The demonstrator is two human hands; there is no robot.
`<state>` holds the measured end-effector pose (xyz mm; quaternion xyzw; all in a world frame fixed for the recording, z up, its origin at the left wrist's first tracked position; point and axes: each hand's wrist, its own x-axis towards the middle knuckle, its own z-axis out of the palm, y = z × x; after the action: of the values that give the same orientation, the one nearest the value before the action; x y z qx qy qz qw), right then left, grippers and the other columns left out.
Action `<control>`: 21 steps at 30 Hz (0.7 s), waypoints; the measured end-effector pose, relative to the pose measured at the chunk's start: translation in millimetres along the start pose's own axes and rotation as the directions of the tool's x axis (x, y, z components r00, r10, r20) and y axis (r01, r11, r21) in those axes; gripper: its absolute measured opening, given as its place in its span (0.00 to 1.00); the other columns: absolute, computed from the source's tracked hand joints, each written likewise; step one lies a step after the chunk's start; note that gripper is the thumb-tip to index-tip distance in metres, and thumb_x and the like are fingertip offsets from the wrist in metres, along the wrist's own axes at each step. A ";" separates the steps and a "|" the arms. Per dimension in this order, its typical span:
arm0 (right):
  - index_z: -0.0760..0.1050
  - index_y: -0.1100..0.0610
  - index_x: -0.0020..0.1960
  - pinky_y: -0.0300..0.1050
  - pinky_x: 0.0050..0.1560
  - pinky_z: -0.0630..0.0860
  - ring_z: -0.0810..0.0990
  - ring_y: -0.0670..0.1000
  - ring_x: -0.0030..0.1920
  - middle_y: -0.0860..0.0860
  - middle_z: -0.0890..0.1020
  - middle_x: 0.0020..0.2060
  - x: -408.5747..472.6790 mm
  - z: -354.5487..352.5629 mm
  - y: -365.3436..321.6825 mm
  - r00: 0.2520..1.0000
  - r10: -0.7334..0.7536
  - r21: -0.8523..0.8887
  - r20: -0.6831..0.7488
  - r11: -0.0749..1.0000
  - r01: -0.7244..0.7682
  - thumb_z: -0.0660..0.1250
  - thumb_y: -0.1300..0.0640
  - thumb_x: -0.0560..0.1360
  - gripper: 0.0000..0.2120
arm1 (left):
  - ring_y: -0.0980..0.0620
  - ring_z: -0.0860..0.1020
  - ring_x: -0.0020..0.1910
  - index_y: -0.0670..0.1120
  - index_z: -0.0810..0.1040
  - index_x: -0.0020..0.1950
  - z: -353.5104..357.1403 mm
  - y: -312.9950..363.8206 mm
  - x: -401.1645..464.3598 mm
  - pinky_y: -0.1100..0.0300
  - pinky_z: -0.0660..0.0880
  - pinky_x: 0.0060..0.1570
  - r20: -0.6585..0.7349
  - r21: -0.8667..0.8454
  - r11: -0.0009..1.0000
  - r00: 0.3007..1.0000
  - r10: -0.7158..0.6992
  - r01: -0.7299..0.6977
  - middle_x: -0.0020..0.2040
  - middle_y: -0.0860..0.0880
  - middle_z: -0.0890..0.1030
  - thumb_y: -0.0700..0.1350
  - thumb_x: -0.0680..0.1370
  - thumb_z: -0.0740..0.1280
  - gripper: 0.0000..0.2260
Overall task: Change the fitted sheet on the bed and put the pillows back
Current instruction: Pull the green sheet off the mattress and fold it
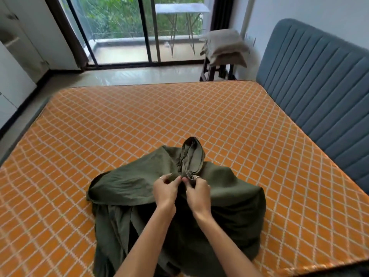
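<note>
I see the dark green sheet [229, 188] bunched on the bare orange mattress [139, 120]. My left hand [165, 191] and right hand [198, 193] pinch its gathered edge.

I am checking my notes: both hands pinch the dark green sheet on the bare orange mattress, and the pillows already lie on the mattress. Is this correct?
Not quite. The head view shows the pillows stacked on a stand near the window, not on the mattress. The rest holds: the left hand and right hand pinch the dark green sheet.
</note>
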<state>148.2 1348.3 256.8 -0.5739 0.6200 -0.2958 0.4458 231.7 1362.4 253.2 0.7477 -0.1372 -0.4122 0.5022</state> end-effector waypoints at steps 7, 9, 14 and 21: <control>0.80 0.56 0.45 0.36 0.43 0.73 0.81 0.46 0.42 0.49 0.83 0.39 -22.1 -3.7 -2.8 0.998 -0.051 0.065 -0.047 0.996 0.054 0.71 0.59 0.73 0.02 | 0.64 0.79 0.39 0.48 0.82 0.55 -17.0 8.4 -33.0 0.73 0.72 0.43 -0.093 0.195 0.884 0.889 0.448 -0.425 0.42 0.57 0.82 0.40 0.76 0.71 0.10; 0.79 0.57 0.44 0.33 0.41 0.75 0.81 0.41 0.39 0.48 0.83 0.38 -28.0 -3.3 -5.6 0.998 -0.065 0.113 -0.001 0.991 0.065 0.70 0.61 0.74 0.01 | 0.66 0.80 0.40 0.50 0.82 0.55 -14.2 6.0 -39.2 0.75 0.72 0.39 -0.048 0.145 0.890 0.895 0.443 -0.432 0.42 0.58 0.82 0.39 0.76 0.71 0.10; 0.80 0.57 0.47 0.46 0.47 0.80 0.83 0.43 0.40 0.49 0.85 0.39 -32.5 1.1 -5.2 0.998 -0.024 0.212 0.054 0.977 0.012 0.68 0.62 0.74 0.03 | 0.59 0.82 0.47 0.53 0.78 0.61 -17.6 -0.4 -40.0 0.67 0.78 0.47 0.078 -0.001 0.930 0.928 0.365 -0.366 0.48 0.53 0.83 0.39 0.77 0.69 0.15; 0.81 0.54 0.45 0.55 0.50 0.80 0.83 0.48 0.43 0.49 0.85 0.39 -32.2 12.6 -1.1 0.999 0.038 0.282 0.006 0.959 -0.038 0.67 0.54 0.71 0.06 | 0.58 0.81 0.47 0.39 0.73 0.66 -28.8 -3.2 -30.4 0.65 0.76 0.49 0.105 -0.161 0.985 0.991 0.083 -0.066 0.52 0.50 0.81 0.39 0.76 0.70 0.19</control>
<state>158.1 1381.4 259.3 -0.4925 0.5822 -0.3724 0.5290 233.8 1401.1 269.5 0.6761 -0.1599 -0.4436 0.5661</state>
